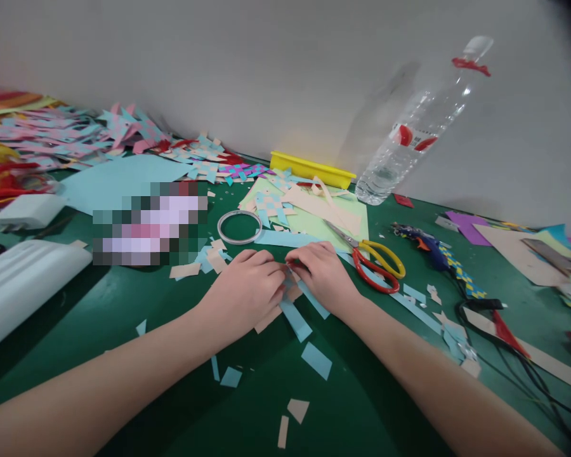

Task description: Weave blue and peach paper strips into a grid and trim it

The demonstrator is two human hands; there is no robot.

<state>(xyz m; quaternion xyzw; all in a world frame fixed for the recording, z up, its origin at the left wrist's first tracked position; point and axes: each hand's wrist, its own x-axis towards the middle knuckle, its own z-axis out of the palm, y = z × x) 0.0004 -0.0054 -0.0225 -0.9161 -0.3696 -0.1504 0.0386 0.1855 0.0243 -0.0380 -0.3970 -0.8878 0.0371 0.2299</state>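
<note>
— Two hands, centre frame: state?
— Left hand (247, 282) and right hand (321, 273) meet, fingers pinching blue and tan strips (292, 311) flat on the green bench (361, 406).
— Nearby?
— Scissors (378, 263) just right; tape ring (240, 226) above.

Evenly and softly lit from above, fairly bright, with no hard glare on the green table (371, 406). Faint grey shadow on the wall just left of the plastic bottle (423, 127); small highlights along the bottle's clear side. Dark vignette in the corner above and right of the bottle. Bent, stretched lines far left of the bottle, near the frame edge. Slight softness overall. Pixelated block well left of the bottle, below its base.
</note>
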